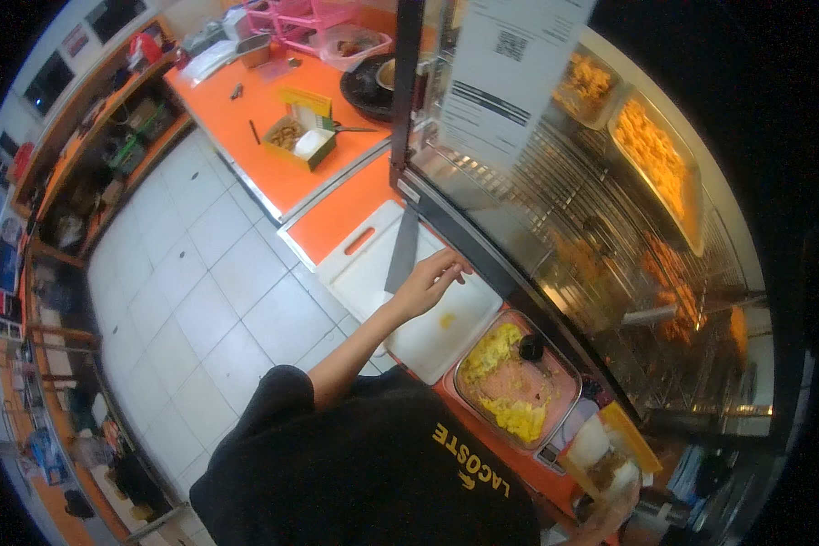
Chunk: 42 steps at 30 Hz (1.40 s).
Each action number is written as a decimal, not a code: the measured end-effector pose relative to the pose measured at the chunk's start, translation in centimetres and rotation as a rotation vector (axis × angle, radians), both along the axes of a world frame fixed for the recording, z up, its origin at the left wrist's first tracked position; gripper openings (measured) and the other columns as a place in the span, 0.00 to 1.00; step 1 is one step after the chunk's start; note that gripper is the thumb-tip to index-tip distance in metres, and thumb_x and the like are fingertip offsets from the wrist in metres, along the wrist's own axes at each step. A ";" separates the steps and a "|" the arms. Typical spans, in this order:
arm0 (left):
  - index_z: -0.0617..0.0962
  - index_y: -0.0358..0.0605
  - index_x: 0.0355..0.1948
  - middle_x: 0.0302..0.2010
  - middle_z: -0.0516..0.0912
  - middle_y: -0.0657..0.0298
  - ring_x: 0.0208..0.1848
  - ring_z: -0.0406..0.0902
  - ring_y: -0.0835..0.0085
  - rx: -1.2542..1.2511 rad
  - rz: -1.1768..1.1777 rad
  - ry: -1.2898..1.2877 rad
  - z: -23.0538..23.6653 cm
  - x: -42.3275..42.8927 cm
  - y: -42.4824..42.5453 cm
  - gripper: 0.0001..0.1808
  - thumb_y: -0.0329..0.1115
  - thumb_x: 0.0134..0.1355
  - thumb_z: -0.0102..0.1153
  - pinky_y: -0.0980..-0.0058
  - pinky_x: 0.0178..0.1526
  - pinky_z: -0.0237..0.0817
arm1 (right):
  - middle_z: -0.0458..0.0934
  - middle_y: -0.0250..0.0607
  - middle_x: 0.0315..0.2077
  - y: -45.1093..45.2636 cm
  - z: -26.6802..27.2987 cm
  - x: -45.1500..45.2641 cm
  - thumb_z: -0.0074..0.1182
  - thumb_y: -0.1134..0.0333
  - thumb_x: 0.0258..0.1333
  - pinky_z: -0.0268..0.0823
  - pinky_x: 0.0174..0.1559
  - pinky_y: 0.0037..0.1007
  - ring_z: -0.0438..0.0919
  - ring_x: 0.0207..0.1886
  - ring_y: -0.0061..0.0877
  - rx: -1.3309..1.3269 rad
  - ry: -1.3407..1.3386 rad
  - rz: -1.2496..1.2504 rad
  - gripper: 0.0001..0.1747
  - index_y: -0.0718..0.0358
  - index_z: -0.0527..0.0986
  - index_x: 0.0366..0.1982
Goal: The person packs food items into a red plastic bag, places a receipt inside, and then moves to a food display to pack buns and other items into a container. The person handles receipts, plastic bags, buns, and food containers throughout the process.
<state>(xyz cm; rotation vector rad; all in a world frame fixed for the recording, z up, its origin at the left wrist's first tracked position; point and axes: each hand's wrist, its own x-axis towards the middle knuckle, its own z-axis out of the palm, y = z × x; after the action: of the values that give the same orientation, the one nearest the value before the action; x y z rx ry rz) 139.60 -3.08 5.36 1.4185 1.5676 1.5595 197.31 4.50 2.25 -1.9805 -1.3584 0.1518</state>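
My left hand [441, 274] hovers over the white plastic cutting board [478, 300], its fingers loosely curled with nothing seen between them. Beneath it a wide metal blade [404, 249] lies across the board, its far end near the cabinet. At the lower right, blurred, my right hand [621, 508] is at the near end of an open yellow food box [628, 437] with white rice and brown food inside. Between the board and the box sits a metal tray [508, 385] with yellow shredded food and a black round-ended object [531, 347].
A glass-fronted food warmer [478, 239] with metal trays of fried food [655, 157] runs along the right. Farther off on the orange counter [232, 136] are another open food box [307, 140], scissors [355, 129], a black pan [368, 89] and pink baskets [307, 20].
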 end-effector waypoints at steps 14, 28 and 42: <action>0.76 0.39 0.41 0.39 0.78 0.62 0.37 0.77 0.74 0.086 1.077 -0.275 -7.0 -6.7 -19.8 0.14 0.37 0.72 0.42 0.73 0.44 0.70 | 0.81 0.38 0.34 0.5 -0.2 -47.6 0.42 0.56 0.65 0.71 0.42 0.30 0.79 0.39 0.29 -0.542 0.682 1.234 0.22 0.63 0.78 0.48; 0.74 0.43 0.42 0.38 0.75 0.65 0.37 0.73 0.76 -0.049 1.626 -0.275 -9.5 0.4 -36.5 0.14 0.39 0.73 0.39 0.73 0.44 0.66 | 0.76 0.43 0.45 -8.5 -4.4 -79.1 0.47 0.59 0.64 0.65 0.53 0.33 0.73 0.52 0.33 -1.102 0.998 1.246 0.20 0.63 0.72 0.52; 0.40 0.44 0.73 0.72 0.45 0.48 0.72 0.49 0.52 0.103 -0.101 -0.158 -2.6 12.9 -8.7 0.56 0.34 0.52 0.64 0.53 0.71 0.41 | 0.67 0.50 0.59 -4.1 12.1 -37.7 0.57 0.71 0.54 0.57 0.64 0.40 0.65 0.64 0.42 0.482 0.427 1.052 0.29 0.67 0.66 0.58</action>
<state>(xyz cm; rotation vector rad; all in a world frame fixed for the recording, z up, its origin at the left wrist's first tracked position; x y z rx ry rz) 152.48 -11.80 2.74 1.3704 1.3209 1.6685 159.63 0.44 14.30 -0.6500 -1.7802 0.6168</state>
